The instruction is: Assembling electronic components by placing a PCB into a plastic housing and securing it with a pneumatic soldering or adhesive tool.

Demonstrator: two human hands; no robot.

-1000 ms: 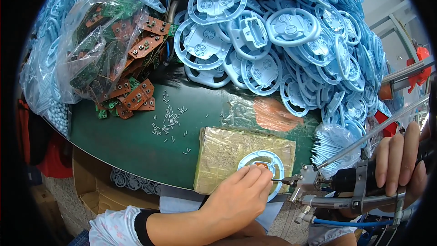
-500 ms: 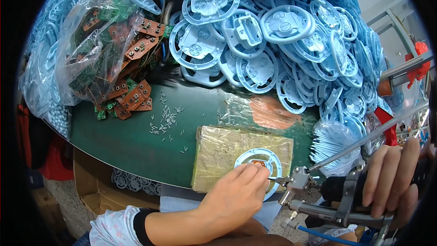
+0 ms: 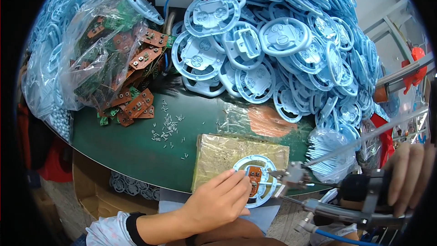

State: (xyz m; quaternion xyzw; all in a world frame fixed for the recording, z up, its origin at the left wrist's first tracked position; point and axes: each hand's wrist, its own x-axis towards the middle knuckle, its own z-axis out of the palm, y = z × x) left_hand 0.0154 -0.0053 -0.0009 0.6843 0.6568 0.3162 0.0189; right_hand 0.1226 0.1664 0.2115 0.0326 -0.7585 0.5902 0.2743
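On a yellowish, film-wrapped block [image 3: 223, 148] lies a light-blue plastic toy steering wheel [image 3: 268, 164], with an orange-brown circuit board [image 3: 256, 174] set in its middle. My left hand [image 3: 218, 198] grips the wheel's left rim, fingers bent, partly covering the rim and board. At the far right my right hand [image 3: 407, 177], blurred, wraps round the dark body of a powered screwdriver [image 3: 359, 187]. The tool's metal head [image 3: 296, 175] is at the wheel's right edge, its tip pointing toward the board; I cannot tell whether it touches.
Small loose screws [image 3: 167, 127] are scattered on the green table [image 3: 118, 143]. A clear bag of circuit boards [image 3: 104, 59] stands at the left. Light-blue wheel parts [image 3: 287, 36] pile high at the back and right. A blue air hose [image 3: 334, 235] trails from the tool.
My left hand has drawn back to the left from the board, uncovering it. The screwdriver and my right hand have shifted right. The view has tilted slightly.
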